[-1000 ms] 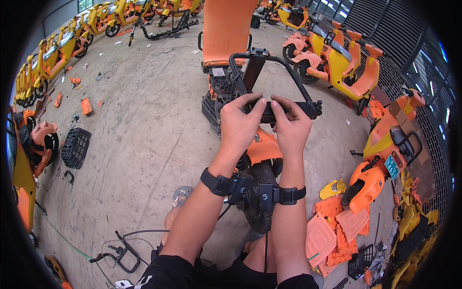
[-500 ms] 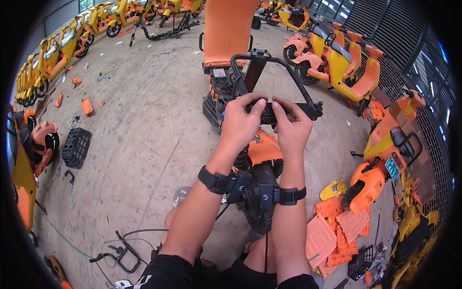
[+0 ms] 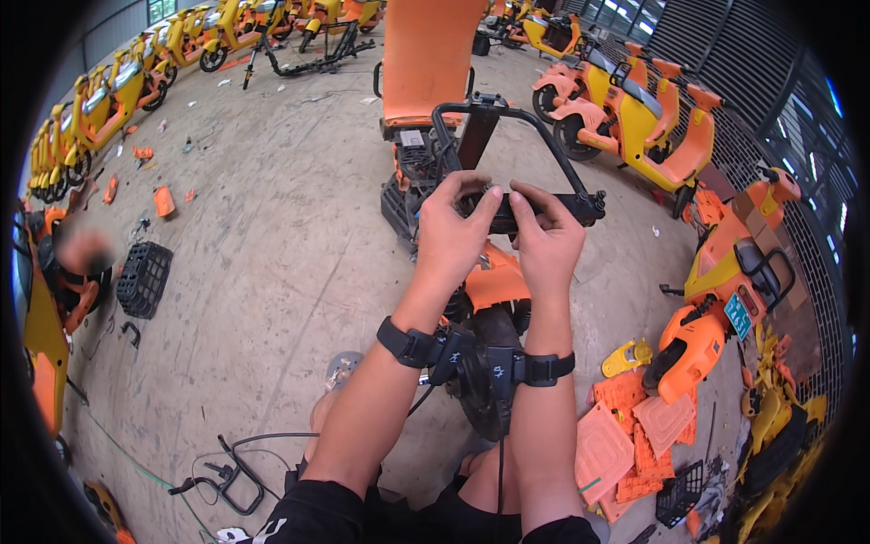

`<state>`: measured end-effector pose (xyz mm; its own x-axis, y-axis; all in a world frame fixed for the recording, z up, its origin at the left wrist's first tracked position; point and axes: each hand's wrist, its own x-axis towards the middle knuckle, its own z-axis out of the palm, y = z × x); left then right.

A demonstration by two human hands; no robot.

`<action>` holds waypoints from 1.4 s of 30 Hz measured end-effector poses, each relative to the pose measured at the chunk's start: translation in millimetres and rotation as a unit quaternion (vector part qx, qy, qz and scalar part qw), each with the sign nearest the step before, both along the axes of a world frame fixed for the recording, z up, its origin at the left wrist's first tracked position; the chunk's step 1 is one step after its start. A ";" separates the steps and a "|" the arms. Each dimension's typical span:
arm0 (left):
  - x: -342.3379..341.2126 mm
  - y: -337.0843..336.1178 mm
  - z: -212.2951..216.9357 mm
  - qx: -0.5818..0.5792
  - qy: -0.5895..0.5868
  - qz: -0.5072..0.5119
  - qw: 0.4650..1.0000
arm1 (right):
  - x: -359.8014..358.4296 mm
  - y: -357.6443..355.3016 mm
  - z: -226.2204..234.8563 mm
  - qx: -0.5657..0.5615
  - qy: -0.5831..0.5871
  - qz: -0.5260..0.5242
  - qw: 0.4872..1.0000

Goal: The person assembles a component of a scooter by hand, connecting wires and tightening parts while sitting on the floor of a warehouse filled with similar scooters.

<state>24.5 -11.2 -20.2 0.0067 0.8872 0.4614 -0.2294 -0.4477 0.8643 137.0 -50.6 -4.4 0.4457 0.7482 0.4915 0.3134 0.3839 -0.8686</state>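
Close together over the rear of a partly stripped scooter, my left hand and my right hand are both closed. Thumbs and bent forefingers almost meet at the black crossbar of a tubular metal frame. What the fingertips pinch is hidden or too small to make out. Beneath my hands are an orange fender and a black wheel. Beyond the frame rises a tall orange panel, with dark exposed parts below it.
Yellow-and-orange scooters stand at the right, with more rows at the far left. Loose orange panels lie right of my legs. A black basket and a bent black tube frame with cables lie on the left floor.
Both hands stay at the crossbar, with only slight shifts of the fingers and wrists. Nothing is visibly taken hold of or let go.
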 end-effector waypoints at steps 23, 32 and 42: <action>-1.7 4.8 -3.8 0.026 -0.009 0.000 1.000 | -16.5 6.3 0.3 0.061 0.023 -0.058 0.996; -9.1 -2.4 6.2 -0.055 0.003 -0.054 0.997 | -8.6 3.8 5.1 0.011 0.006 -0.038 0.999; 4.3 -3.1 -1.7 0.031 -0.012 0.011 0.999 | -5.9 2.9 2.8 0.020 0.079 0.017 0.997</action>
<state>28.7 -14.3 -21.9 -0.0234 0.8571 0.5146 -0.2396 -0.5045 0.8295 131.1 -47.7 -1.6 0.4940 0.7451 0.4481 0.1609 0.4281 -0.8893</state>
